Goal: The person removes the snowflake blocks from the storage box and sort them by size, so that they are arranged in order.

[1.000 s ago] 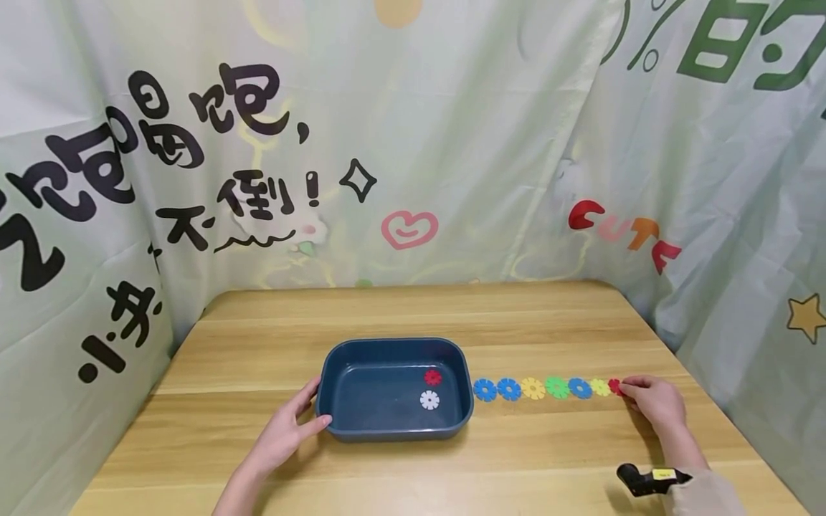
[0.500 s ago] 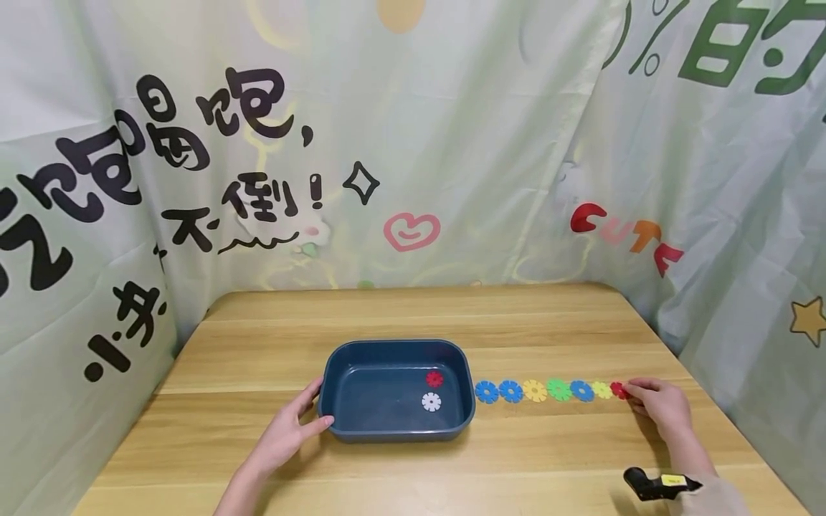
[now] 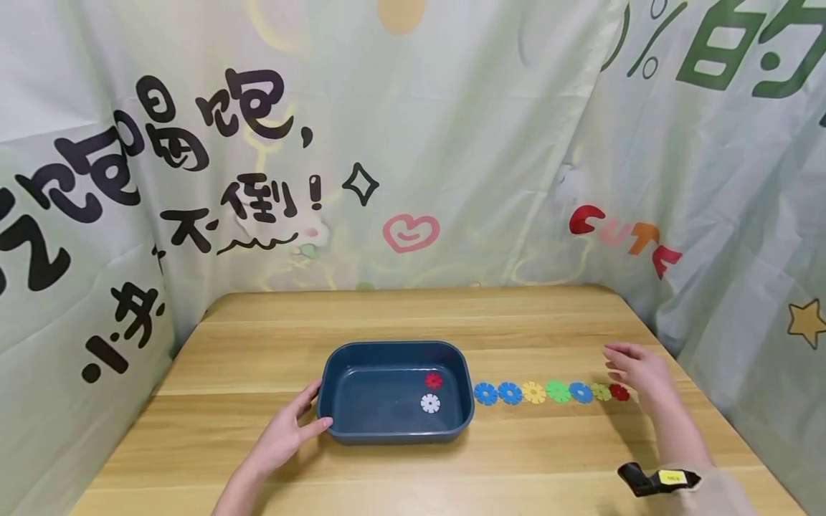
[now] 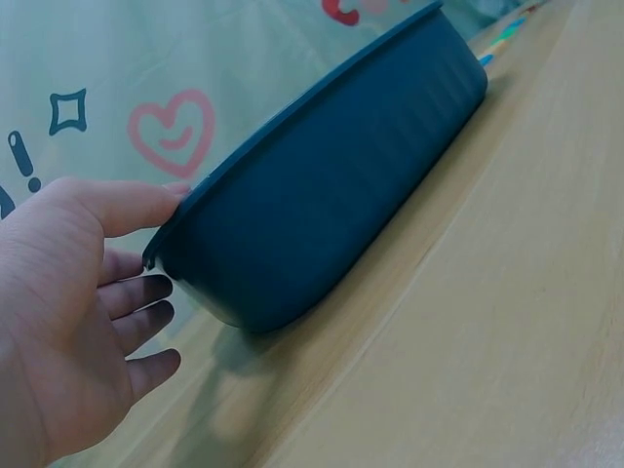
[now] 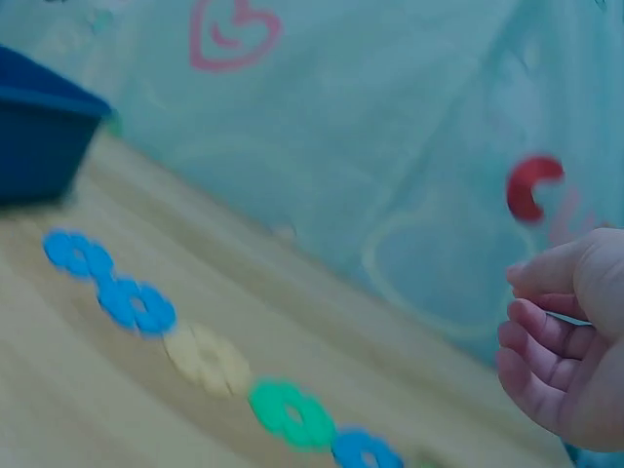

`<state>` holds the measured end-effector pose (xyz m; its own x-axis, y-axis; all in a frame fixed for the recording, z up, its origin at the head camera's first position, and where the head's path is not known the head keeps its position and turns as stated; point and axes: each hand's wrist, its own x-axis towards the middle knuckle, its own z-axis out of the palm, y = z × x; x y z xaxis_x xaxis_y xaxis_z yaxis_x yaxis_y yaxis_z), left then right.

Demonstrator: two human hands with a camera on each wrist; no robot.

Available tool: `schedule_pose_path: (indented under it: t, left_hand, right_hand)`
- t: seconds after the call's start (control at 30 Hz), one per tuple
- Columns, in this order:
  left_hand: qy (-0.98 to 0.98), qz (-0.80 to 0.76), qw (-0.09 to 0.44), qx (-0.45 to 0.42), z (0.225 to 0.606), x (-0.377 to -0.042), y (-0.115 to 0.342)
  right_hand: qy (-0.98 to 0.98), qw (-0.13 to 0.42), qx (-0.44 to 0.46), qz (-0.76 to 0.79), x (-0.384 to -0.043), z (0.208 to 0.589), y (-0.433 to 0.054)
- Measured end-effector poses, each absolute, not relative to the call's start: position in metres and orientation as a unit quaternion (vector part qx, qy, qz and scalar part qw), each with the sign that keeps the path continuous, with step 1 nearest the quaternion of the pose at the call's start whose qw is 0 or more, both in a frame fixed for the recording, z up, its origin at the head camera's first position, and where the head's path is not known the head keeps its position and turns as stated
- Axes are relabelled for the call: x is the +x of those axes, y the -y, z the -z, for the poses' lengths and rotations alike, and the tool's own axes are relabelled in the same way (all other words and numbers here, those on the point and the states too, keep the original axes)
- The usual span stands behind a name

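A dark blue plastic tub [image 3: 381, 436] sits on the table, holding a red snowflake disc [image 3: 434, 380] and a white snowflake disc [image 3: 430, 403]. My left hand [image 3: 292, 428] grips the tub's left end, thumb on the rim in the left wrist view. Rightward from the tub runs a row of several snowflake discs: two blue, then a yellow one [image 3: 533, 393], a green one [image 3: 558, 392], a third blue one [image 3: 581, 392], a pale yellow one [image 3: 601, 391] and a red one [image 3: 619, 392]. Just above the row's right end, my right hand [image 3: 642, 371] hovers with loosely curled fingers, holding nothing.
The wooden table [image 3: 258, 337] has a printed curtain [image 3: 477, 179] behind it and along both sides. A black strap device [image 3: 658, 479] is on the right wrist.
My right hand has let go of the red disc at the end of the row and lifted up and back. The left hand and the tub stay put.
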<state>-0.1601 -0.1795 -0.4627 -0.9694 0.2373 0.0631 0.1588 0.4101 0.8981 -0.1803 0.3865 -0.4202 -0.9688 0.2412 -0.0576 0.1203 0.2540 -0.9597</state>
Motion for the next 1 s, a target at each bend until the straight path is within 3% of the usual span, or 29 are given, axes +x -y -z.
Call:
schedule_pose_path:
  t: [0.33,1.0]
  left_hand:
    - [-0.839,-0.529,0.037,0.121,0.463,-0.160,0.180]
    - [-0.838,-0.534,0.045,0.101,0.463,-0.159,0.178]
  right_hand:
    - [0.743,0.038,-0.031,-0.667,-0.196,0.387,-0.330]
    - [0.769,-0.025,0.053,-0.637,-0.224,0.385,-0.244]
